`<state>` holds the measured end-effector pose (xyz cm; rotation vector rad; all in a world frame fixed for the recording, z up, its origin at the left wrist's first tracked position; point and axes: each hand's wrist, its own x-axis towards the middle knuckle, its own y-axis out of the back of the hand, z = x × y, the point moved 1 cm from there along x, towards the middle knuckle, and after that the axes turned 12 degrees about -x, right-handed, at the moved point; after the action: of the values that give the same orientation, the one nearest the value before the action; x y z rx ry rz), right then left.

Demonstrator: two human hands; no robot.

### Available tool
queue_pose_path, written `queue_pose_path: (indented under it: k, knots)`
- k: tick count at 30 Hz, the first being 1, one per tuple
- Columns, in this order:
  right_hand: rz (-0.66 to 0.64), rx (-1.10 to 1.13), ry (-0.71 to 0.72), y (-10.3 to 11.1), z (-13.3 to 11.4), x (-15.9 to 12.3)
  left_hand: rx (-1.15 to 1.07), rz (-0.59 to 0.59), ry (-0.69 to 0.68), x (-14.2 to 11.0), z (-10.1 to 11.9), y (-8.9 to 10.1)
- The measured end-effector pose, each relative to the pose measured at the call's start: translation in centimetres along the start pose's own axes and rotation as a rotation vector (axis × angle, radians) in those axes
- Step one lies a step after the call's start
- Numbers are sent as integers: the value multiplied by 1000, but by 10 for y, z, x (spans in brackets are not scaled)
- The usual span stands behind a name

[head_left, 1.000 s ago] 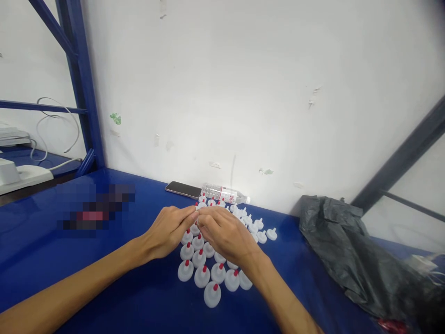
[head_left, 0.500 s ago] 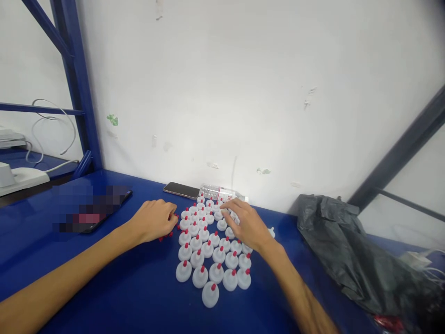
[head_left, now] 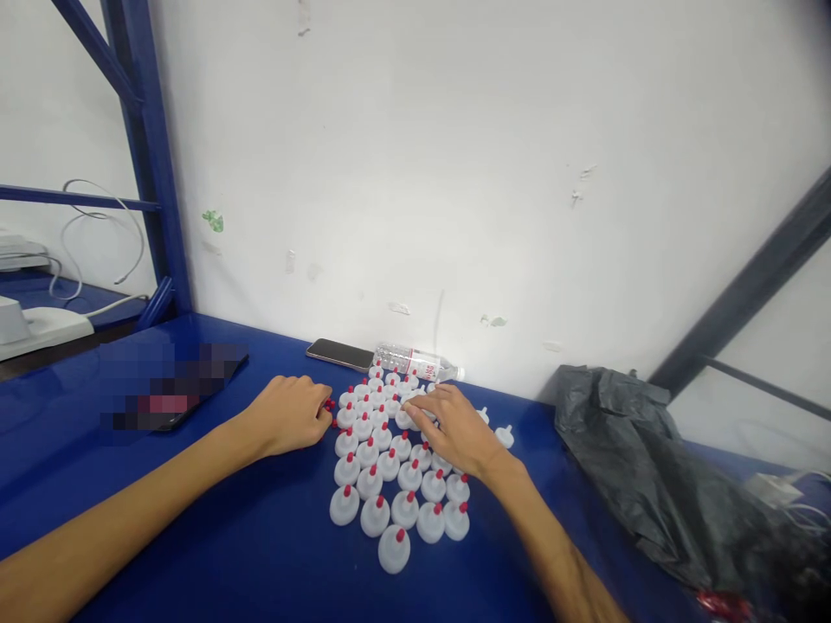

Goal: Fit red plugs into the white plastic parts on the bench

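A: How does your left hand (head_left: 292,415) stand?

B: Its fingers are curled in, back of the hand up, low over the blue table (head_left: 260,536). The tips are hidden from me, so I can't tell whether it pinches anything. Small red beads (head_left: 330,405) lie right at its knuckles, on the side facing the white caps (head_left: 394,551). The forearm slants in from the near left.

A: And your right hand (head_left: 447,424)?

B: Palm down, reaching over the far part of the group. The thumb and forefinger come close together at a white cap; I can't tell if they pinch it or only touch it. The other fingers are bent beside the forefinger. That forearm comes in from the near right.

A: Where do the caps lie?

B: In loose rows on the middle of the table, from near the far edge towards me, between my 2 hands and partly under the right. Many carry red tips (head_left: 401,536). 1 cap sits nearest me, in front of the rows. Beyond my right wrist, at least 2 show bare white spouts (head_left: 508,428).

A: Anything along the far edge?

B: A phone (head_left: 340,354), with a clear bottle (head_left: 419,362) lying on its side just beside it. A dark bag (head_left: 623,433) slumps at the right.
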<state>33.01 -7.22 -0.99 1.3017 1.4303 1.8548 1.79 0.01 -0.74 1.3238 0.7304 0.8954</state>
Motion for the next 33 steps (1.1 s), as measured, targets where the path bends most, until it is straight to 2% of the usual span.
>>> queue_pose_path:
  k: [10,12,15,17,20,22,26,29,31,33]
  knots:
    - [-43,44,-10,-6,-3,-2,-27,30,-4,0,0,3]
    - [-33,42,-30,-1,0,1,-31,43,-9,0,0,1]
    - [31,22,-108,18,7,1,-32,62,-15,0,1,0]
    - [67,19,-177,35,12,-9,-29,68,-18,0,2,1]
    - [82,94,-373,51,14,-42,-26,72,-32,-1,5,2]
    - [118,90,-443,49,13,-71,-28,79,-44,-1,7,2]
    - [120,94,-558,25,14,-112,-33,103,-46,-2,10,2]
    - [17,183,-615,12,14,-115,-63,125,-71,-3,9,3]
    - [-59,211,-639,15,12,-110,-108,157,-104,-3,6,2]
    - [-59,189,-652,24,8,-103,-163,207,-146,-3,2,-1]
